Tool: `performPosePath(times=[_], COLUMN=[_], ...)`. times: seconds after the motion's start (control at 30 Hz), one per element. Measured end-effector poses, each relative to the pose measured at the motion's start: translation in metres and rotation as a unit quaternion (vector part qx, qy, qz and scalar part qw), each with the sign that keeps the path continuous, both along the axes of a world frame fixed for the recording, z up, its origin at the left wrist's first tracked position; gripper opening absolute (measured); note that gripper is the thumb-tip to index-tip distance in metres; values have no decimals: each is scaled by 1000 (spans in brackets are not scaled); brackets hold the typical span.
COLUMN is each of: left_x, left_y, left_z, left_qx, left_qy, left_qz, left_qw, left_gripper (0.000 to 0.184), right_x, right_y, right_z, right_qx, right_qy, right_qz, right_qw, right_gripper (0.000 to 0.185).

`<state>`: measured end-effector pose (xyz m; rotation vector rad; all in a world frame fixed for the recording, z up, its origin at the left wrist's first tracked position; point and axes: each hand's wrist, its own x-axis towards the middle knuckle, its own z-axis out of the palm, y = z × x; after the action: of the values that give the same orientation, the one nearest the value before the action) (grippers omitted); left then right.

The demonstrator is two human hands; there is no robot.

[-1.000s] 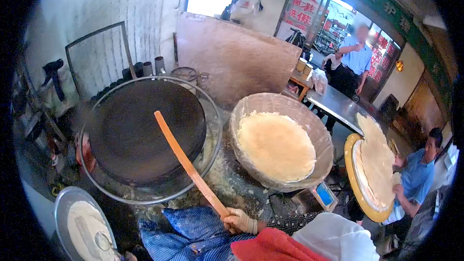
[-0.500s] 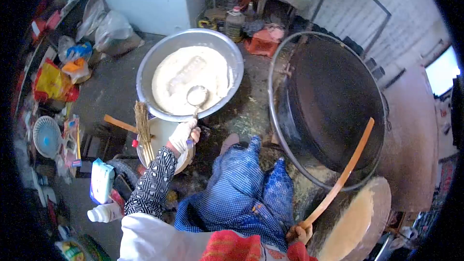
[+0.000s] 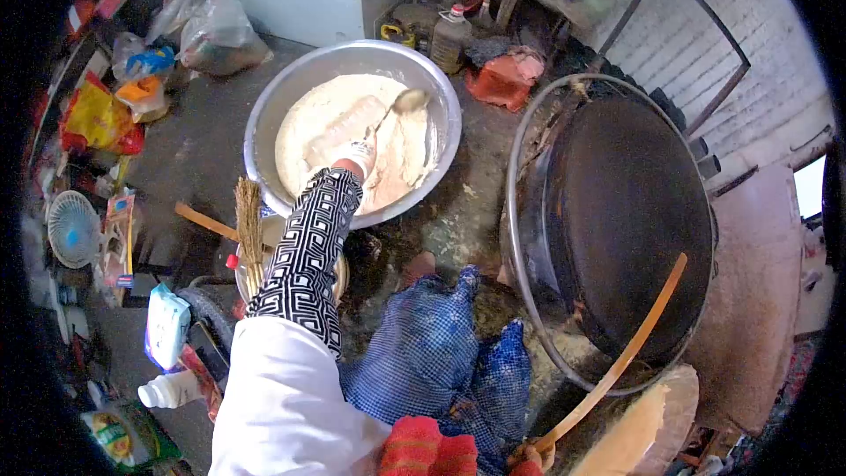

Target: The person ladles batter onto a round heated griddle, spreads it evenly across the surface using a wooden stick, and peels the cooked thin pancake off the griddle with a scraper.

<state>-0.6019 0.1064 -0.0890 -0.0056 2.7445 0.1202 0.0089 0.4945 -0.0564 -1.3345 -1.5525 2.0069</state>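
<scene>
gripping the ladle, left hand hides its handle's end

No text, label or number can be read.

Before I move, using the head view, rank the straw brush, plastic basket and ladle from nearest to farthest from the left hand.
Nearest to the left hand first:
1. Ladle: in its grip, at the metal bowl.
2. Straw brush: just left of the sleeve.
3. Plastic basket: far left.
</scene>
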Motion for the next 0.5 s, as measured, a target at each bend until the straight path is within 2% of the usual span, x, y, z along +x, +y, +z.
performPosePath(times=[0.17, 0.2, 0.23, 0.3, 0.33, 0.37, 0.4, 0.47, 0.5], left_x=[36, 52, 73, 108, 124, 142, 161, 188, 193], left_y=[-19, -39, -28, -40, -52, -47, -44, -40, -39], left_z=[13, -5, 27, 33, 19, 34, 50, 49, 35], left_qx=[-21, -50, -129, -104, -38, 37, 113, 271, 353], left_qy=[-106, -106, -163, -174, -132, -178, -223, -219, -175], left_qz=[-3, -52, -79, -165, -151, -78, -4, 73, 76], left_qw=[994, 992, 975, 965, 979, 980, 968, 934, 916], left_gripper=[60, 68, 65, 68, 62, 60, 61, 57, 52], right_x=[2, 2, 0, 4, 5, 3, 0, -13, -15], right_y=[-6, -5, -6, -2, -3, -5, -7, -15, -17], right_z=[-1, -2, -3, -7, -7, -3, 0, 15, 19], right_qx=[19, 24, 32, 47, 49, 52, 44, 30, 15], right_qy=[-3, 3, 10, 33, 43, 51, 43, 28, 21], right_qz=[-49, -56, -61, -61, -65, -62, -70, -87, -77], right_qw=[999, 998, 998, 997, 996, 995, 996, 995, 997], right_gripper=[36, 34, 33, 29, 28, 26, 22, 15, 12])
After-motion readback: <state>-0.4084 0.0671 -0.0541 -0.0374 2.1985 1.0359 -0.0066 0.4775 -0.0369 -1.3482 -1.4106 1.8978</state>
